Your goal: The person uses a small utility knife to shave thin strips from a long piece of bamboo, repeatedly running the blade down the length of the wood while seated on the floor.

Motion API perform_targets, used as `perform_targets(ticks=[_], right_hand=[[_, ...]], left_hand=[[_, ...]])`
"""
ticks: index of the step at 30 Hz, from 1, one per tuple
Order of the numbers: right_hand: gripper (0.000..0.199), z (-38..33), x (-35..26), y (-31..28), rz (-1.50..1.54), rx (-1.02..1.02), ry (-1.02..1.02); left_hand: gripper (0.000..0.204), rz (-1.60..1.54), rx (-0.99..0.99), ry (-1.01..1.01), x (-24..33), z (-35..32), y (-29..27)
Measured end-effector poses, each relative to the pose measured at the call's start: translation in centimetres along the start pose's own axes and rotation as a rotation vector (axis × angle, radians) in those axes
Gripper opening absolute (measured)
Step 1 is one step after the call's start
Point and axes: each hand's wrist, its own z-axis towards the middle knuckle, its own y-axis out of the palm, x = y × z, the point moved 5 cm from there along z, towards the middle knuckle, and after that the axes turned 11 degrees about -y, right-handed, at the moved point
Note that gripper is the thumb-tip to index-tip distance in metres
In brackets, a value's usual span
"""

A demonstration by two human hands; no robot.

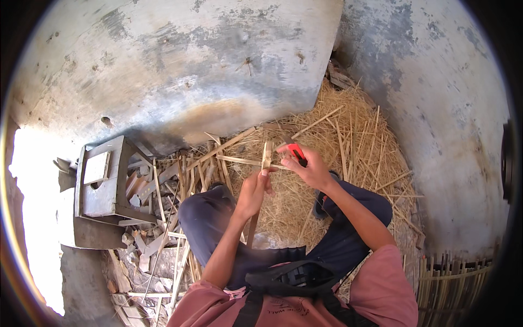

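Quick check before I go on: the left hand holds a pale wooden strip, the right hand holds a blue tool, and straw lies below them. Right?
Not quite: the tool in the right hand is red and black, not blue, as the head view shows. The left hand does hold a pale wooden strip, and straw lies below.

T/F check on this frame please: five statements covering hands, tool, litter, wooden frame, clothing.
1. The right hand holds a red-and-black tool. True.
2. The left hand is empty. False: it grips a pale strip.
3. Straw-like litter covers ground between the legs. True.
4. The grey box-like wooden frame stands on the person's right. False: it stands on the left.
5. The sleeves are pinkish. True.
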Motion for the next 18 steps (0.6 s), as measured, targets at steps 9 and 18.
perform_targets(ticks=[9, 18], right_hand=[[0.03, -1.1, 3.3, 0.6, 0.136, 0.018, 0.145], [0.026, -0.9, 1.6, 0.6, 0.032, -0.032, 0.126]], left_hand=[[0.026, 0.087, -0.022, -0.091, 0.1, 0.1, 1.1], [0.015, 0.235, 0.272, 0.222, 1.5, -0.2, -1.1]])
